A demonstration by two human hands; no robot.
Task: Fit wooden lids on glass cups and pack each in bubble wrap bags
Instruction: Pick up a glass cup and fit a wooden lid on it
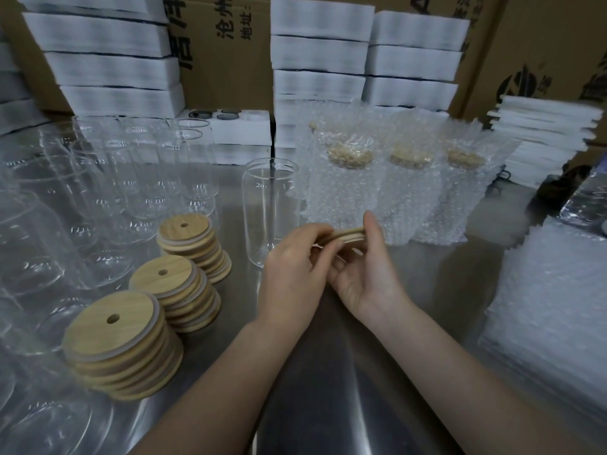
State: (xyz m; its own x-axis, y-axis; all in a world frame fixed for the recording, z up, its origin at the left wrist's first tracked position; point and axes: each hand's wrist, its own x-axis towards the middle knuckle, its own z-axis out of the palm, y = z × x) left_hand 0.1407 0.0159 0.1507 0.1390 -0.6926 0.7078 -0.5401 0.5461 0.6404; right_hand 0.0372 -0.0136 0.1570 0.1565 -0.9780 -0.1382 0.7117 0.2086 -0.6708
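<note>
The worktop (328,372) is bare brushed steel, shiny enough to mirror the arms. Along its far edge stand brown cardboard boxes (226,54) with stacks of white foam sheets (111,60) in front of them. One box carries black printing that reads "沧州" and "地址:"; the larger characters beside it are cut off, and a round logo on the right-hand box is too dim to read.

The wooden lid (349,234) is held above the middle of the worktop, seen nearly edge-on, its faces up and down and its width running left to right, the right side slightly higher. The left hand (292,264) pinches its left rim with curled fingers; the right hand (368,277) grips the right rim, thumb upright against it, fingers below.

Just behind stands an upright glass cup (271,211), mouth up. Three stacks of lids (121,326) run along the left side, with empty cups (98,192) beyond. Packed cups (348,192) stand toward the far edge, and flat bubble wrap bags (551,307) lie at the right edge.
</note>
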